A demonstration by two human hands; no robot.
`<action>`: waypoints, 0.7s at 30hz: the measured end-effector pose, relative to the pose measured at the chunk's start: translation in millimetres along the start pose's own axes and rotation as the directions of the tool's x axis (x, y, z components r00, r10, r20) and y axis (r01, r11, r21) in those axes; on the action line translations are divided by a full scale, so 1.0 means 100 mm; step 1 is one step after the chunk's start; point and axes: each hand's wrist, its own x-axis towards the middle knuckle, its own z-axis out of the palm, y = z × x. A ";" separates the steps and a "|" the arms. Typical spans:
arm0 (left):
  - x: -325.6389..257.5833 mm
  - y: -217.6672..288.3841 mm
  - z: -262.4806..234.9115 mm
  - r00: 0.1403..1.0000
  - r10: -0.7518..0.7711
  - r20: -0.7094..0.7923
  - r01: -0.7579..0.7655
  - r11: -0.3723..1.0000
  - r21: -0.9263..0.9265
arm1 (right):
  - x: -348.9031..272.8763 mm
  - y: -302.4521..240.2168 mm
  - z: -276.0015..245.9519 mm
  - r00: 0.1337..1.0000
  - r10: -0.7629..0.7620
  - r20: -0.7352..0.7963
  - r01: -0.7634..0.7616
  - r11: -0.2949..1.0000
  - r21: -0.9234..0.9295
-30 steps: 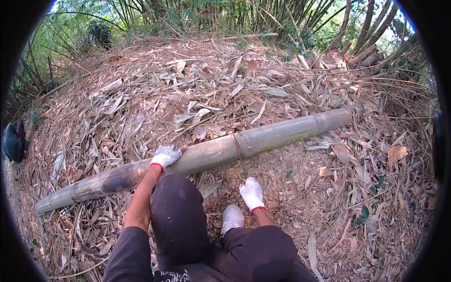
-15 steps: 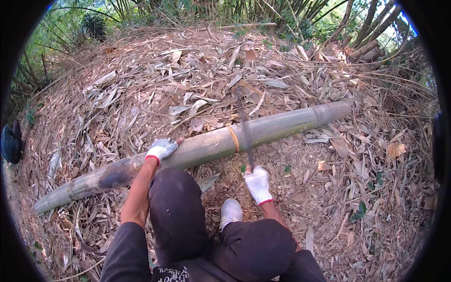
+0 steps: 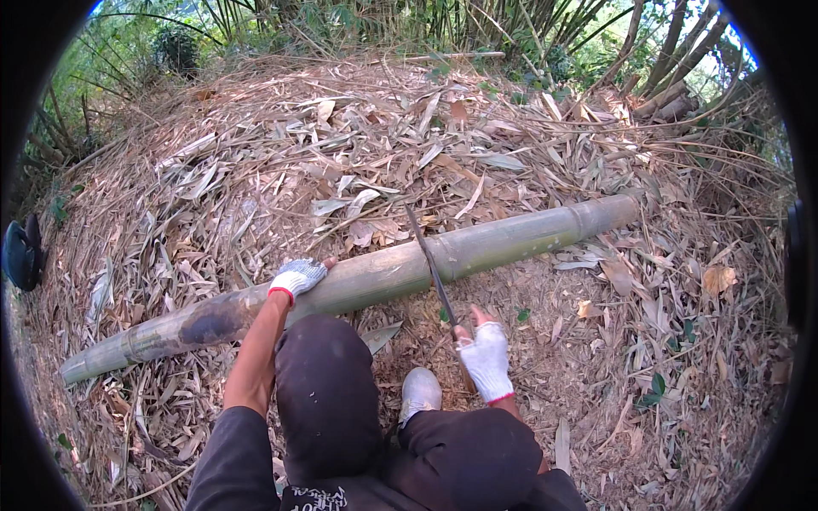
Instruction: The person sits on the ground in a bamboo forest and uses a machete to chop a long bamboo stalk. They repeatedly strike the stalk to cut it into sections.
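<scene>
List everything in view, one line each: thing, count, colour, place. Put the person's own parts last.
bamboo pole: one, green-brown, lying across the ground from lower left to upper right
saw: one, dark thin blade, crossing the pole near its middle
dry leaves: many, tan, covering the ground
bamboo stems: many, green, along the top edge
dark object: one, black, far left edge
shoe: one, white, below the pole
left hand: one, white glove, resting on the pole
right hand: one, white glove, gripping the saw handle
</scene>
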 end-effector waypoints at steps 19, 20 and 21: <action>0.09 -0.01 0.02 0.999 0.015 -0.030 -0.016 0.999 -0.041 | 0.27 0.24 0.58 0.917 0.066 0.393 -0.094 0.994 0.051; 0.11 0.04 0.02 0.999 0.039 -0.022 -0.040 0.999 -0.034 | 0.29 0.25 0.50 0.911 0.075 0.406 -0.103 0.994 0.047; 0.08 -0.01 0.03 0.999 0.036 -0.013 -0.037 0.999 -0.027 | 0.33 0.10 0.34 0.886 0.130 0.444 -0.165 0.985 0.041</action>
